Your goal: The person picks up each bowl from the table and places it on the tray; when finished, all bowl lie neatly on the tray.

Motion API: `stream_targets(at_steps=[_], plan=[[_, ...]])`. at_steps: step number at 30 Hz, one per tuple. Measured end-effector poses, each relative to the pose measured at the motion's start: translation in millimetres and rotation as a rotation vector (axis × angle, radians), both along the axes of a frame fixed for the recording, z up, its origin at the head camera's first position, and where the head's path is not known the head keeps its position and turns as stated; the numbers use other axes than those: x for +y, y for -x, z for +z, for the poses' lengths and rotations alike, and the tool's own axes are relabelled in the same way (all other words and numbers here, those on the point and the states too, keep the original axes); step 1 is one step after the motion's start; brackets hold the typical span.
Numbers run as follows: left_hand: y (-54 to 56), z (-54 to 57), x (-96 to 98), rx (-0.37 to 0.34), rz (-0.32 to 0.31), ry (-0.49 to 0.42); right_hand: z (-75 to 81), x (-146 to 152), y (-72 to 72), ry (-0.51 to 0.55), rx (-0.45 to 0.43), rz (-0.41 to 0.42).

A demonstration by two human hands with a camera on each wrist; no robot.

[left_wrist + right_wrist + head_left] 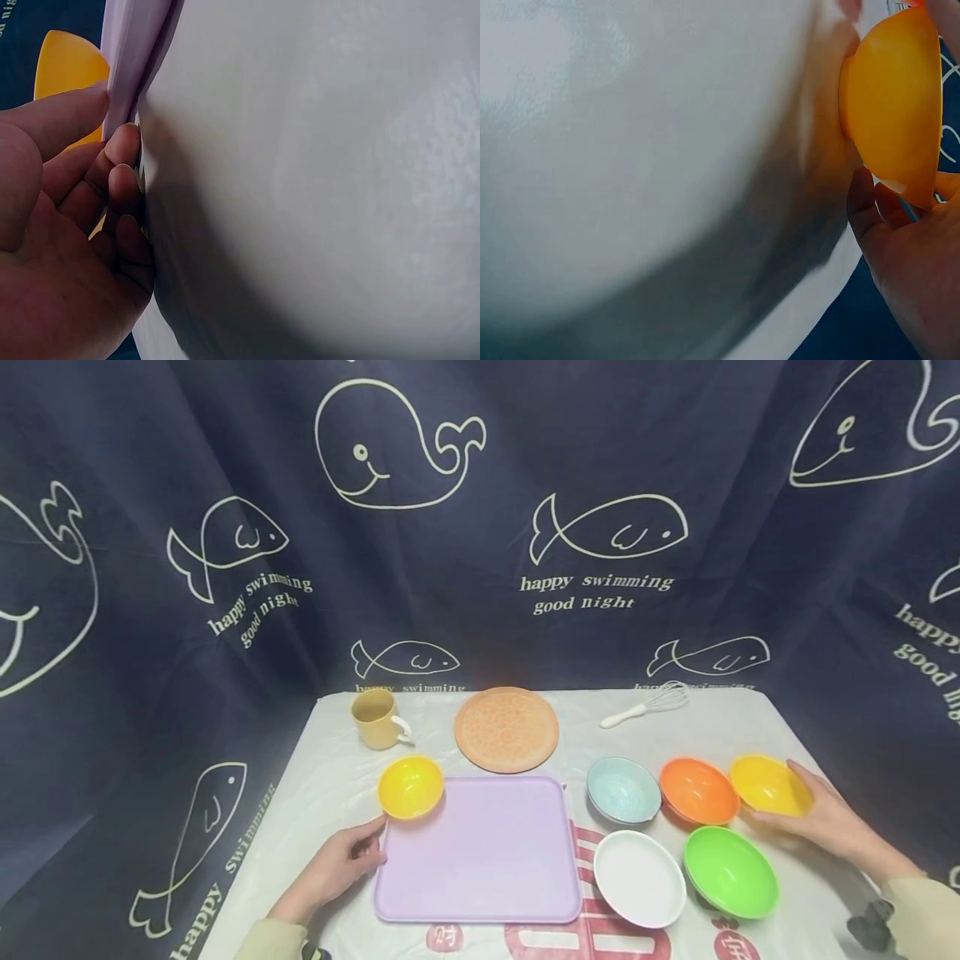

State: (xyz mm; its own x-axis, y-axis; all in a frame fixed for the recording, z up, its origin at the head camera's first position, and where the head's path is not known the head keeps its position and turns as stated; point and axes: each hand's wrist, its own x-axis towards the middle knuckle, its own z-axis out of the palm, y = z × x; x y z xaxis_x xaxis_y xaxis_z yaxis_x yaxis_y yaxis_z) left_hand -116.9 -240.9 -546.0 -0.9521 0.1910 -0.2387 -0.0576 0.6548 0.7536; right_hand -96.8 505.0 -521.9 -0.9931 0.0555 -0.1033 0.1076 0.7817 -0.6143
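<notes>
A lilac tray (480, 860) lies on the table, and my left hand (341, 864) holds its left edge with thumb and bent fingers. In the left wrist view, the thumb and a fingertip of this hand (75, 210) meet the tray's rim (135, 52). One yellow bowl (411, 787) overlaps the tray's upper left corner. At the far right my right hand (821, 818) grips a second yellow bowl (771, 786), its thumb and fingers on opposite sides. The right wrist view shows this bowl (896, 105) from its side, with fingers (877, 217) against it.
Orange (699, 791), light blue (623, 790), white (639, 878) and green (731, 872) bowls stand right of the tray. Along the back are a tan mug (375, 720), a round orange-brown board (507, 729) and a whisk (647, 704). A dark blue curtain (480, 568) hangs behind.
</notes>
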Motion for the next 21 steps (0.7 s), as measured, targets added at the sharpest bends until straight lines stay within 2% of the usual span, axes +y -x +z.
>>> stream_targets(at_steps=[5, 15, 21], plan=[[0.4, 0.6, 1.0, -0.007, 0.007, 0.014, -3.0, -1.3, -0.3, -0.01, 0.016, -0.013], [2.4, -4.2, -0.4, -0.008, -0.004, -0.001, -4.6, 1.7, -0.9, 0.008, -0.007, -0.015], [2.7, -2.9, -0.7, -0.006, 0.006, 0.003, -7.2, 1.7, 0.4, -0.02, 0.006, -0.028]])
